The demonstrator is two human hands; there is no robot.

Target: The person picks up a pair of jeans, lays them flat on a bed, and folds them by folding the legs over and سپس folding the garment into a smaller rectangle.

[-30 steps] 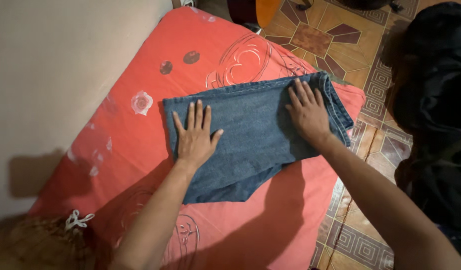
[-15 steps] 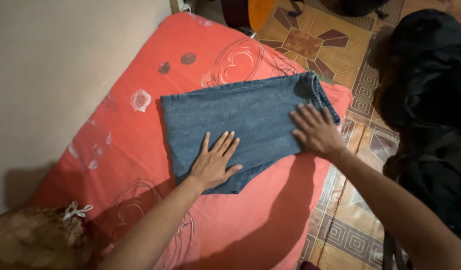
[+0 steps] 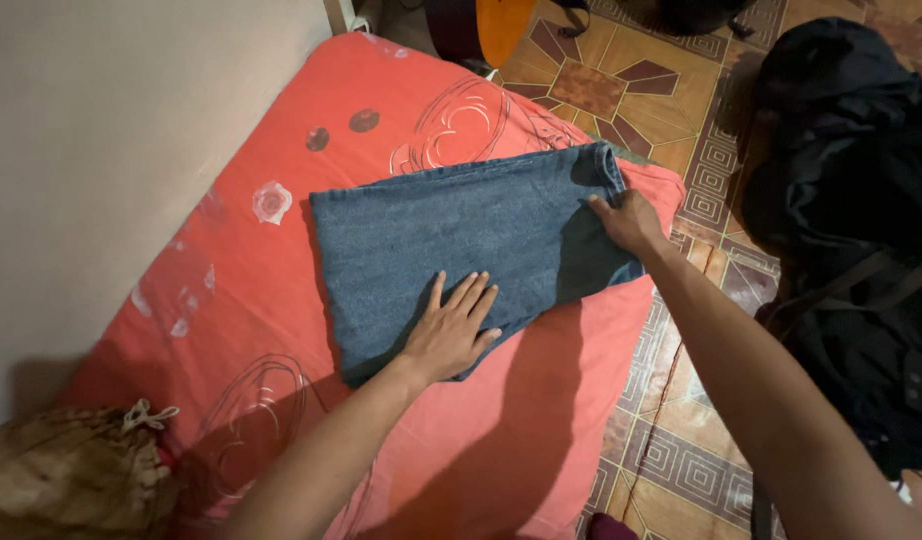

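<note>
1. Since half a second ago, both hands have shifted on the folded jeans (image 3: 461, 250): the left hand has slid nearer the lower edge, and the right hand has moved up to the far right corner.
2. At far left, a woven straw bag (image 3: 71, 470) rests on the near corner of the bed (image 3: 231, 300), which wears a red sheet and lies against a pale wall.
3. Folded jeans lie mid-bed as a blue denim rectangle, long axis running left to right, tilted slightly upward at the right.
4. Left hand (image 3: 451, 335) lies flat, fingers (image 3: 468, 296) released and spread, pressing the near edge of the denim.
5. Right hand (image 3: 629, 220) sits at the right end, fingers curled and grasping the thick folded edge there.
6. Further right, patterned floor tiles (image 3: 701, 170) and a heap of dark clothing (image 3: 851, 180).
</note>
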